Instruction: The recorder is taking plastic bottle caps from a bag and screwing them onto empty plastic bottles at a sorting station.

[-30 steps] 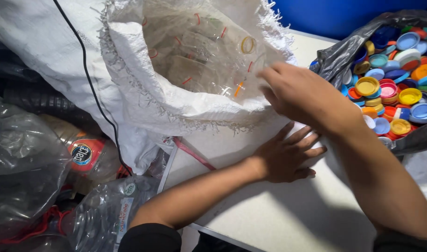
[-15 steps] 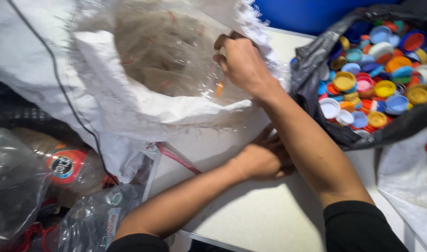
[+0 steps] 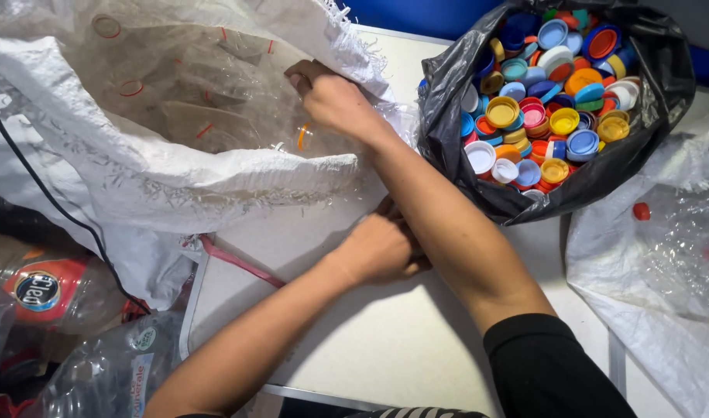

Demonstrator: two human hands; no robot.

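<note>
Head view looks down on a white table (image 3: 385, 348), the landmark for what follows. At its far left corner a white woven sack (image 3: 176, 178) lies open, full of clear plastic bottles (image 3: 192, 108). Right hand (image 3: 335, 104) reaches into the sack's mouth, fingers curled around something at the rim; whether it grasps a bottle or the sack edge cannot be told. Left hand (image 3: 377, 248) rests on the table's middle, partly hidden under the right forearm, so its grip cannot be told. At the table's far right sits a black bag (image 3: 540, 193) of coloured bottle caps (image 3: 548, 101). Off the table's left edge lie more crushed bottles (image 3: 52, 294).
</note>
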